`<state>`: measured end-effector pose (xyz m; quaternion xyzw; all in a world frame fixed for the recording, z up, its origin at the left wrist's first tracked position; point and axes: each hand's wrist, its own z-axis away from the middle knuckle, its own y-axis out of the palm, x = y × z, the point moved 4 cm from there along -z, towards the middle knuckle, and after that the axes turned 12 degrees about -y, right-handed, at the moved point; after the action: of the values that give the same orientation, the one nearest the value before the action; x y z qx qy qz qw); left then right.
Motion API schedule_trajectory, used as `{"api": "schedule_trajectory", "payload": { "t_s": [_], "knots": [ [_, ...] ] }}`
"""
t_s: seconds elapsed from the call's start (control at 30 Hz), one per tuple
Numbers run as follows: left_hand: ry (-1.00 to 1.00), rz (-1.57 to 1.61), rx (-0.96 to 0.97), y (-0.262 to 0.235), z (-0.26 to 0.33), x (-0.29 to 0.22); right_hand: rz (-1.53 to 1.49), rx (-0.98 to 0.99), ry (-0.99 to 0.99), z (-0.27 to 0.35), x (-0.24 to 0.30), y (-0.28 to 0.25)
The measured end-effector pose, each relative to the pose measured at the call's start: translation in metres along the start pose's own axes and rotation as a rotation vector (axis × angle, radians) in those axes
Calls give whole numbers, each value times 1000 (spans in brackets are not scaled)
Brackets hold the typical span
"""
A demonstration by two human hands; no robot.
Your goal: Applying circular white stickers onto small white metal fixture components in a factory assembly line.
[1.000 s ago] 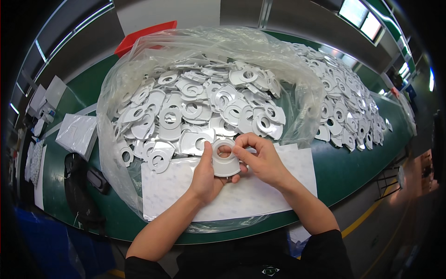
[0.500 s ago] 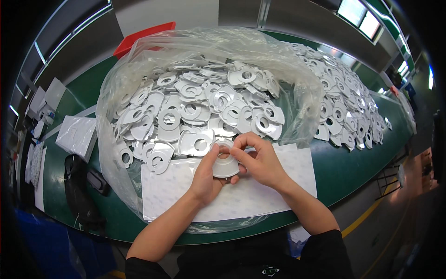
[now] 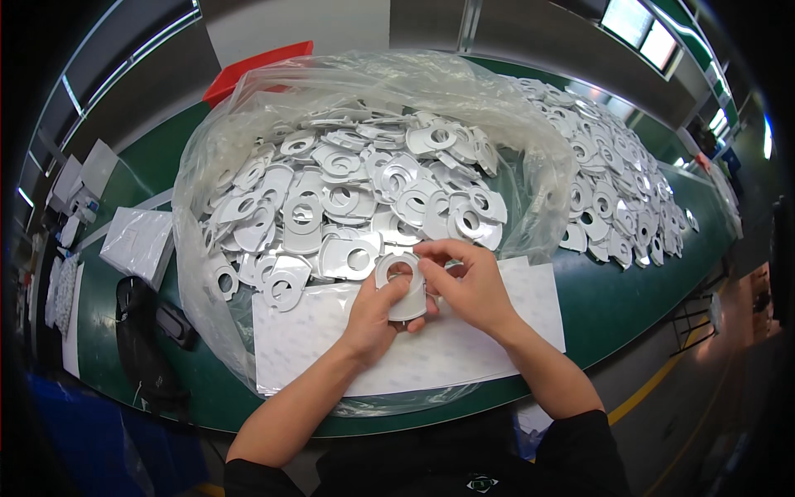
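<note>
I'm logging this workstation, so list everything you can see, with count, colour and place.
holed piece: one, white, in the left grip
bag heap: too many to count, whitish, in the open bag
second heap: too many to count, whitish, table's right
plastic bag: one, clear, around the bag heap
sheets: several, white, below both hands
table: one, green, underneath
bin: one, red, far left
wrapped packet: one, white, left
pouch: one, black, near left
case: one, dark, beside the pouch
window: one, bright, upper right
left-edge clutter: unclear
left grip: one, bare, holding the piece
right grip: one, bare, at the piece's upper right
</note>
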<state>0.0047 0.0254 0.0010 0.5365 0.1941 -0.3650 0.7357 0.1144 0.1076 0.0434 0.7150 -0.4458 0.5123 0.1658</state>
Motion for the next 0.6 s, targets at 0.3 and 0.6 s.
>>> {"api": "schedule_trajectory", "payload": {
  "t_s": [0.3,0.6],
  "knots": [
    [41,-166,60,7,3,3,-151,39,247,3,-6,-2],
    [45,-234,120,10,6,5,-15,7,266,5,1,2]
  ]
}}
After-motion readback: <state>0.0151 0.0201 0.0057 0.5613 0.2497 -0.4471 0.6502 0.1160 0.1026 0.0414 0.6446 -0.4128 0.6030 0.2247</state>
